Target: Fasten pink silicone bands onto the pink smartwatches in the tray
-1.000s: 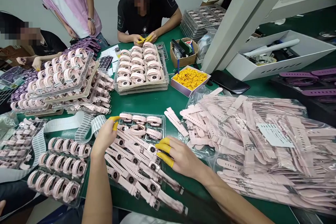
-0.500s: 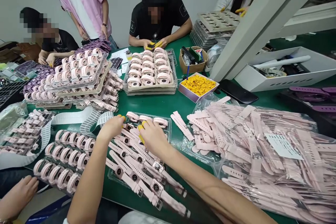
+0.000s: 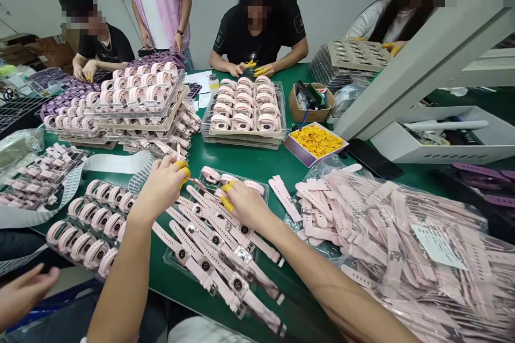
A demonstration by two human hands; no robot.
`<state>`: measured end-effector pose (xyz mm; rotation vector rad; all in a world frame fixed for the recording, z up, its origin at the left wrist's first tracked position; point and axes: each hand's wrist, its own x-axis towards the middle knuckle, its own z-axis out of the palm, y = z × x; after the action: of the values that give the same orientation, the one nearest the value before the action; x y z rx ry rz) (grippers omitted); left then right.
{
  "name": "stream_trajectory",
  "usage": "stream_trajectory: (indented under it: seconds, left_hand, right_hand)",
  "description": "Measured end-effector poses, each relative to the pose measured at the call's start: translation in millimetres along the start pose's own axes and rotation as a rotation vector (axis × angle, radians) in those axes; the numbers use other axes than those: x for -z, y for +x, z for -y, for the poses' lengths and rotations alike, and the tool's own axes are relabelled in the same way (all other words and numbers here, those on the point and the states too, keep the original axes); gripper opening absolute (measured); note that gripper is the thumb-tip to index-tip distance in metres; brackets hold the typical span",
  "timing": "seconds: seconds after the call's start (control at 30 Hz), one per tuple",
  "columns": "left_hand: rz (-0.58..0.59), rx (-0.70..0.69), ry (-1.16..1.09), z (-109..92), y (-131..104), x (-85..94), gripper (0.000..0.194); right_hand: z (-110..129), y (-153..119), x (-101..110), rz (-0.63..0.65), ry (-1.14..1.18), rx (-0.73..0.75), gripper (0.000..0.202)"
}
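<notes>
My left hand (image 3: 167, 183), with yellow finger cots on its fingertips, is closed on a pink-strapped watch (image 3: 196, 180), and one strap end sticks up above the fingers. My right hand (image 3: 244, 201), also in yellow cots, pinches near the other end of what looks like the same watch; its fingers partly hide the grip. Below both hands, several watches with straps laid out flat (image 3: 206, 266) lie slantwise across a clear plastic tray (image 3: 171, 263). Behind the right hand, looped pink watches (image 3: 211, 174) sit in the tray's far row.
Loose pink straps and bagged straps (image 3: 386, 225) pile up on the right. A box of yellow finger cots (image 3: 316, 140) and a phone (image 3: 374, 159) lie beyond. Stacked watch trays (image 3: 243, 110), a label strip (image 3: 116, 163) and another watch tray (image 3: 90, 225) stand around. A neighbour's hand (image 3: 28, 295) is at left.
The camera view has shifted, so the scene sits further right. My left hand has moved left and up from the tray row, and the watch now shows between my hands.
</notes>
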<state>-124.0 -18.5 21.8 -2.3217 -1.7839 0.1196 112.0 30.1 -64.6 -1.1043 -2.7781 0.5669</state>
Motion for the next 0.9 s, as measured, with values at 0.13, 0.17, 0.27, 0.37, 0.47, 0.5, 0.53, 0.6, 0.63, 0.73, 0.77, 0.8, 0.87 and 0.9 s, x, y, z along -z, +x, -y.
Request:
stream_trajectory:
  seconds: [0.13, 0.17, 0.27, 0.37, 0.47, 0.5, 0.53, 0.6, 0.63, 0.73, 0.77, 0.8, 0.87, 0.9]
  left_hand:
    - [-0.134, 0.016, 0.024, 1, -12, 28.1, 0.031]
    - [-0.171, 0.026, 0.037, 0, -15, 36.1, 0.031]
    - [-0.260, 0.044, 0.065, -11, -22, 59.6, 0.026]
    - [-0.295, 0.029, 0.089, -34, -20, 77.2, 0.023]
    - [-0.288, -0.033, 0.124, -57, -10, 83.9, 0.022]
    - [-0.282, -0.052, 0.134, -62, -7, 83.6, 0.022]
    - [-0.272, -0.067, 0.139, -66, -4, 82.2, 0.022]
    - [-0.245, -0.070, 0.133, -70, 1, 77.2, 0.022]
    - [-0.225, -0.063, 0.121, -70, 2, 74.0, 0.022]
    - [-0.163, -0.036, 0.065, -68, 3, 64.7, 0.017]
    - [-0.152, -0.025, 0.039, -68, 4, 61.8, 0.015]
    - [-0.142, -0.017, 0.001, -67, 5, 59.1, 0.012]
    - [-0.079, -0.001, -0.143, -66, 9, 52.7, 0.007]
    - [-0.013, 0.012, -0.258, -64, 12, 48.7, 0.005]
  right_hand:
    - [-3, 1, -2, 0.011, 0.007, -0.011, 0.024]
    - [-3, 1, 0, -0.004, 0.023, -0.010, 0.024]
    - [-1, -4, 11, -0.183, 0.289, 0.014, 0.028]
    - [10, -18, 26, -0.330, 0.794, 0.111, 0.041]
    - [20, -34, 32, -0.254, 0.949, 0.180, 0.049]
    - [21, -40, 32, -0.248, 0.914, 0.150, 0.042]
    - [18, -45, 31, -0.255, 0.866, 0.104, 0.034]
    - [7, -56, 27, -0.289, 0.777, 0.010, 0.028]
    - [-2, -63, 26, -0.298, 0.744, -0.006, 0.029]
    - [-33, -87, 24, -0.325, 0.633, -0.044, 0.027]
    - [-43, -96, 24, -0.332, 0.618, -0.062, 0.027]
    - [-52, -106, 23, -0.344, 0.613, -0.080, 0.026]
    - [-67, -125, 21, -0.395, 0.648, -0.138, 0.024]
    - [-73, -134, 20, -0.424, 0.705, -0.196, 0.025]
